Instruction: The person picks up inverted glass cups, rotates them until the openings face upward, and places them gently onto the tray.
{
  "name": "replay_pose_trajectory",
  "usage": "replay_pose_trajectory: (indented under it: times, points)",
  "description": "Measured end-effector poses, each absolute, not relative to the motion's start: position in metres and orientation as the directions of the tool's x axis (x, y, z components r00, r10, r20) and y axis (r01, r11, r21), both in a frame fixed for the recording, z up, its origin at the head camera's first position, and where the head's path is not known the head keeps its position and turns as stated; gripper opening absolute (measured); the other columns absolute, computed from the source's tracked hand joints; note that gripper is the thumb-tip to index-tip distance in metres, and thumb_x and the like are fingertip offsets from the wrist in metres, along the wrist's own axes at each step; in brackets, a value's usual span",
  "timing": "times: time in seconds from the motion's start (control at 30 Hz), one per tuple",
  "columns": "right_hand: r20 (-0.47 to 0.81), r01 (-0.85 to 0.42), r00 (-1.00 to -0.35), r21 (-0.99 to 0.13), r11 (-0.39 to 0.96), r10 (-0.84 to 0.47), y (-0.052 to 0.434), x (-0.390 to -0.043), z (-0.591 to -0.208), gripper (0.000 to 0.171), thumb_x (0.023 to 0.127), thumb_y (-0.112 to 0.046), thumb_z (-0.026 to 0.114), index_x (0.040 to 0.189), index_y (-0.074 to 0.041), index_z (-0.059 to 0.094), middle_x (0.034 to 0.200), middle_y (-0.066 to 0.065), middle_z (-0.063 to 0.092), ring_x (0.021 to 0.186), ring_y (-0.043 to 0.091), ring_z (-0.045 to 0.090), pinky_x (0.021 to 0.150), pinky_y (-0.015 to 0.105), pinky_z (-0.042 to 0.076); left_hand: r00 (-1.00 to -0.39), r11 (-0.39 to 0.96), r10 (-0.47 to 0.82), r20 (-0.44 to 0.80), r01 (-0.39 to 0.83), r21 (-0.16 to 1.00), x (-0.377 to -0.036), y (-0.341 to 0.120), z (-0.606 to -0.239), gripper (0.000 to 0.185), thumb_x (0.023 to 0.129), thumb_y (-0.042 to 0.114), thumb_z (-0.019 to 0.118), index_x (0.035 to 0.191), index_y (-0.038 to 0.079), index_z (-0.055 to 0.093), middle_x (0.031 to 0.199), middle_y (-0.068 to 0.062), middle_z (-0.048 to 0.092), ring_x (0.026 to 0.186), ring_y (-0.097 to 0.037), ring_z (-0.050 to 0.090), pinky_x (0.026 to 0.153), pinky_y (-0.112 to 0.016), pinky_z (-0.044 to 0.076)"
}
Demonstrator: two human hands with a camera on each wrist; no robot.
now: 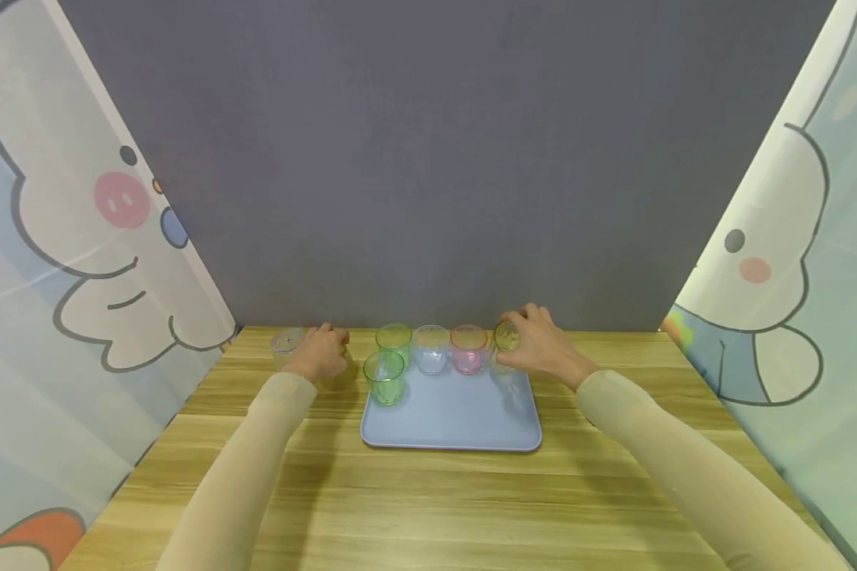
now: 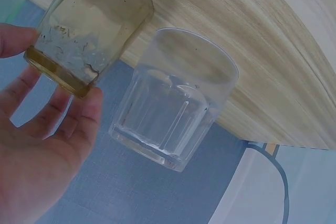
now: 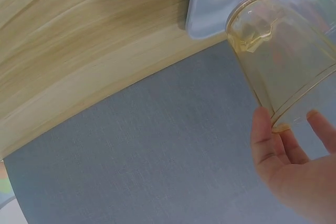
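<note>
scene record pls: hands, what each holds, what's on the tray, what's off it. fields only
left hand: grips brownish cup, left of the tray
right hand: grips yellow cup at the tray's back right corner
tray: light blue, middle of wooden table
on tray: front green cup, back green cup, plain clear cup, pink cup
off tray: ribbed clear cup, upright on the table beside the left hand
unclear: whether the yellow cup rests on the tray or is lifted
</note>
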State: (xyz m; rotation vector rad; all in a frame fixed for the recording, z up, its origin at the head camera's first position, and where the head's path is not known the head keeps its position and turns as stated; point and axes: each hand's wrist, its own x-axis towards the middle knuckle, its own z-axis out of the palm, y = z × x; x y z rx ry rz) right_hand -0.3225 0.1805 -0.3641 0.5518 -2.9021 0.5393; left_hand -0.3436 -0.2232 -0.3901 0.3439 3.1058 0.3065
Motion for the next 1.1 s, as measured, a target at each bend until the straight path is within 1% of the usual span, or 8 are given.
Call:
replay_pose_trajectory:
  times: [0.23,0.47,0.57,0.7,0.9,1.1]
  points:
    - [0.178,-0.369,-0.928,-0.331,0.869,-0.327,0.180,-0.326,-0.369,0.073,0.078,-0.041,0.071,0.141,-0.007,0.057,0.130,0.019,0.046,0.112,0.034,0.042,0.082,0.051,0.049,-0.976,0.957,0.216,0.018,0.216,0.192,-0.343,-0.223,-0.388,0.041,0.086,0.008,0.055,0.125,0.002,0.064,0.122,-0.021,0.058,0.113,-0.045,0.052,0.101,-0.057,0.043]
    - [0.164,-0.353,-0.935,-0.350,0.868,-0.314,0.180,-0.333,-0.373,0.073,0.078,-0.042,0.072,0.141,-0.008,0.056,0.130,0.019,0.046,0.114,0.035,0.042,0.082,0.052,0.049,-0.977,0.958,0.214,0.013,0.213,0.192,-0.343,-0.223,-0.390,0.041,0.086,0.009,0.056,0.126,0.001,0.063,0.123,-0.022,0.058,0.113,-0.044,0.051,0.102,-0.056,0.042]
    - [0.164,-0.347,-0.937,-0.353,0.869,-0.307,0.180,-0.337,-0.376,0.073,0.079,-0.042,0.071,0.142,-0.008,0.056,0.131,0.019,0.046,0.116,0.036,0.042,0.081,0.053,0.050,-0.976,0.958,0.219,0.019,0.218,0.186,-0.343,-0.223,-0.390,0.041,0.087,0.009,0.055,0.126,0.000,0.063,0.122,-0.022,0.059,0.114,-0.045,0.051,0.104,-0.056,0.040]
    - [0.148,-0.334,-0.942,-0.361,0.870,-0.300,0.181,-0.340,-0.378,0.074,0.079,-0.042,0.070,0.142,-0.008,0.055,0.132,0.021,0.046,0.118,0.038,0.042,0.084,0.056,0.050,-0.977,0.958,0.213,0.009,0.210,0.196,-0.343,-0.223,-0.390,0.042,0.089,0.008,0.054,0.129,0.001,0.063,0.125,-0.021,0.058,0.120,-0.047,0.050,0.105,-0.058,0.040]
    - [0.122,-0.318,-0.948,-0.368,0.874,-0.294,0.181,-0.345,-0.381,0.075,0.079,-0.041,0.070,0.144,-0.006,0.054,0.134,0.023,0.046,0.119,0.039,0.042,0.087,0.058,0.049,-0.979,0.954,0.203,-0.012,0.196,0.225,-0.342,-0.221,-0.388,0.043,0.089,0.008,0.056,0.131,0.000,0.061,0.125,-0.021,0.056,0.122,-0.049,0.047,0.103,-0.059,0.042]
    - [0.107,-0.304,-0.953,-0.377,0.875,-0.285,0.180,-0.353,-0.382,0.075,0.081,-0.042,0.068,0.145,-0.006,0.053,0.140,0.026,0.043,0.125,0.042,0.039,0.092,0.063,0.047,-0.982,0.957,0.188,-0.026,0.177,0.232,-0.342,-0.222,-0.386,0.043,0.090,0.008,0.057,0.132,0.000,0.060,0.126,-0.021,0.055,0.124,-0.049,0.046,0.101,-0.058,0.044]
